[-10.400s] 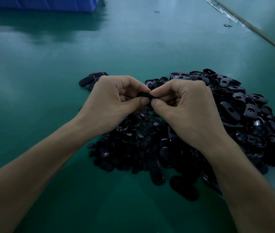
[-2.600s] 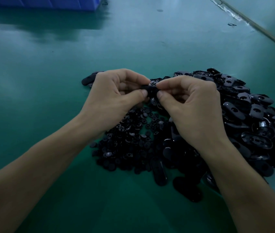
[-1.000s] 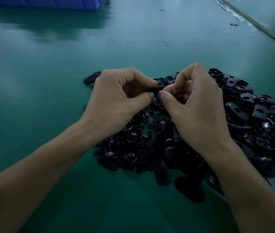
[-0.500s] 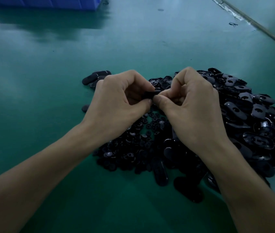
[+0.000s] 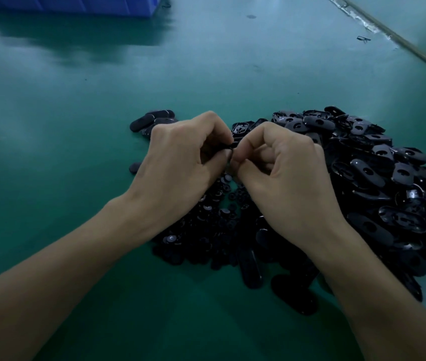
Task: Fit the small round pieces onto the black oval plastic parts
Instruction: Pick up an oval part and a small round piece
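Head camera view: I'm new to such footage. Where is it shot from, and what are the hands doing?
There is no machine here: a person works bare-handed, and the one camera sits on their head, looking forward and down. That is why the left hand and right hand come in from the bottom edge. They meet above a green table, fingers curled, pinching one small black part between them. Most of it is hidden, so I cannot tell how far the fitting has got. On the table lie a heap of black oval plastic parts at the right, a pile of small round pieces under the hands, and some loose oval parts at the left. A blue bin stands at the far edge.
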`<act>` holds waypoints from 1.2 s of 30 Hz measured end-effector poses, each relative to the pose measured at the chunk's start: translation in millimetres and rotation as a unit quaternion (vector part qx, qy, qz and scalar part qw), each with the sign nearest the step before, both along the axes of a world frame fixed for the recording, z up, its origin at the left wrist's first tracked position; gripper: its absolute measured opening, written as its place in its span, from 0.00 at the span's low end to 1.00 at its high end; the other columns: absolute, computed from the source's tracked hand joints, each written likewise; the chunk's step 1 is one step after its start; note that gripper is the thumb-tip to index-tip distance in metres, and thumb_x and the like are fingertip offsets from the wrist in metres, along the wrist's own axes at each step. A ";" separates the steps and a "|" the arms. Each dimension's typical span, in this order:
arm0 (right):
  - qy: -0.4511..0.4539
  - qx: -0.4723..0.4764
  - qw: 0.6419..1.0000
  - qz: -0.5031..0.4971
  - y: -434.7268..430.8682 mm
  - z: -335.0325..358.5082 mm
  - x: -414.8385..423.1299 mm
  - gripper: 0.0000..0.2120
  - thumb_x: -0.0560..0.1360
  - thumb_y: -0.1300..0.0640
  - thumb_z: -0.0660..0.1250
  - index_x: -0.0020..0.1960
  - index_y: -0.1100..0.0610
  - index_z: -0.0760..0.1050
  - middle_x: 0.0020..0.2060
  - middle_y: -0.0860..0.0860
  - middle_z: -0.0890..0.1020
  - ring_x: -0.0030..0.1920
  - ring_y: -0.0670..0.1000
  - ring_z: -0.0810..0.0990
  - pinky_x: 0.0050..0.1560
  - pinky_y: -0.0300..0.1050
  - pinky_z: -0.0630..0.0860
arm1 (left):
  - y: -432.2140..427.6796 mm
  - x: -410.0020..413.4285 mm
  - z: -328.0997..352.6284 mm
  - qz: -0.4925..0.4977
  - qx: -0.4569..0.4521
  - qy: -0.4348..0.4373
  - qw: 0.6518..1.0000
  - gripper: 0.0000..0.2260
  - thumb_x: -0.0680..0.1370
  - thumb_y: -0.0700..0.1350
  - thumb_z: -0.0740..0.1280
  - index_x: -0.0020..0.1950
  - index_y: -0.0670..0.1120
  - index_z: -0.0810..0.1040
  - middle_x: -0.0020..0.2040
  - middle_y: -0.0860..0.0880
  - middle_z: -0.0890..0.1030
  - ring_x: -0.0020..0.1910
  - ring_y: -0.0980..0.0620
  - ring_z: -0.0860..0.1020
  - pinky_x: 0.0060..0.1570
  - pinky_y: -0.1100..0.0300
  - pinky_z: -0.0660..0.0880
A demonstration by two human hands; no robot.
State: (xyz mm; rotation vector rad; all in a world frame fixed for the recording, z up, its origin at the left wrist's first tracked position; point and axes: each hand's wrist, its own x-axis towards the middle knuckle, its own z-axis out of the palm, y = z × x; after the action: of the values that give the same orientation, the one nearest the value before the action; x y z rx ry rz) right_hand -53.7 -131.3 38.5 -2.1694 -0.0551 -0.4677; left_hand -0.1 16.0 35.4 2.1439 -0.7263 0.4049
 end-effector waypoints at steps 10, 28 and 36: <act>-0.030 -0.072 0.997 -0.018 -11.6 4.9 4.3 0.11 0.77 0.60 0.70 0.59 0.54 0.83 0.48 0.46 0.84 0.48 0.42 0.80 0.52 0.32 0.74 | -0.7 5.2 2.5 -0.086 -0.153 0.206 0.963 0.12 0.72 0.42 0.72 0.49 0.56 0.75 0.39 0.56 0.84 0.35 0.57 0.80 0.38 0.60 0.78; 0.023 0.011 1.000 0.019 -20.9 1.5 5.3 0.09 0.74 0.61 0.74 0.53 0.53 0.85 0.39 0.41 0.85 0.40 0.38 0.84 0.47 0.39 0.82 | 0.9 11.7 0.1 -0.115 -0.172 0.262 0.943 0.09 0.73 0.32 0.74 0.47 0.45 0.81 0.38 0.47 0.85 0.34 0.55 0.82 0.40 0.64 0.80; 0.010 0.002 1.000 -0.006 -16.7 3.3 3.3 0.08 0.73 0.61 0.74 0.50 0.53 0.86 0.36 0.40 0.85 0.37 0.38 0.83 0.44 0.36 0.81 | 1.6 9.7 -1.3 -0.095 -0.131 0.200 0.966 0.09 0.70 0.40 0.76 0.47 0.50 0.83 0.38 0.52 0.85 0.37 0.58 0.82 0.44 0.62 0.80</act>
State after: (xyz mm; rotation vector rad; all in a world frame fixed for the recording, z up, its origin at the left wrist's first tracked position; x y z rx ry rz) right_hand -50.5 -148.0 41.8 -2.1706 -0.0312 -0.4525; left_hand 9.6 17.6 34.1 1.8087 -0.6007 -0.0369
